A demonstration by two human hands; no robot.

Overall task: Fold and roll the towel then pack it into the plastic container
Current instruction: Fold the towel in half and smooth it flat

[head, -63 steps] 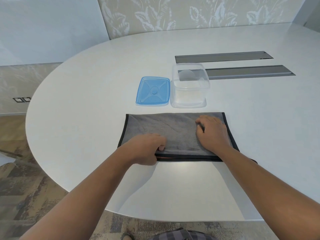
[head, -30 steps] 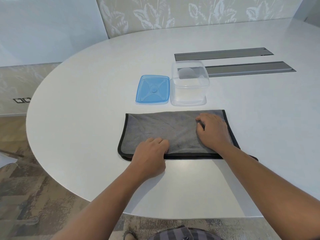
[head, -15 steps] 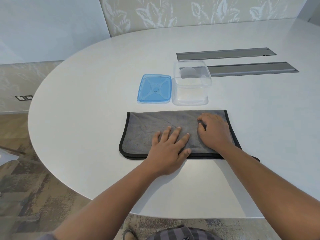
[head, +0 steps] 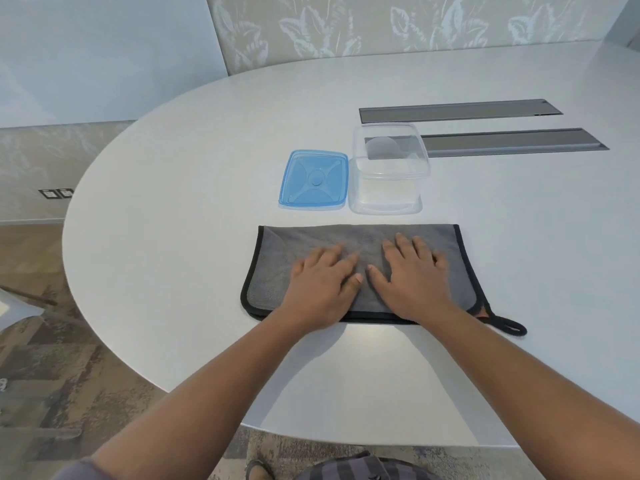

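Observation:
A grey towel (head: 277, 268) with black trim lies folded flat on the white table (head: 173, 168), its black hanging loop (head: 512, 328) sticking out at the near right corner. My left hand (head: 320, 284) and my right hand (head: 414, 277) rest flat on the towel side by side, palms down, fingers spread, holding nothing. Just beyond the towel stands the clear plastic container (head: 388, 188), open and empty. Its blue lid (head: 314, 180) lies flat to the left of it.
Two dark grey cable slots (head: 460, 110) (head: 512, 142) are set into the table behind the container. The table's curved edge runs along the left and near sides, with patterned floor below.
My left hand let go of the towel's near edge, opened, and slid flat onto the towel's middle. My right hand flattened and spread its fingers. The hanging loop now shows.

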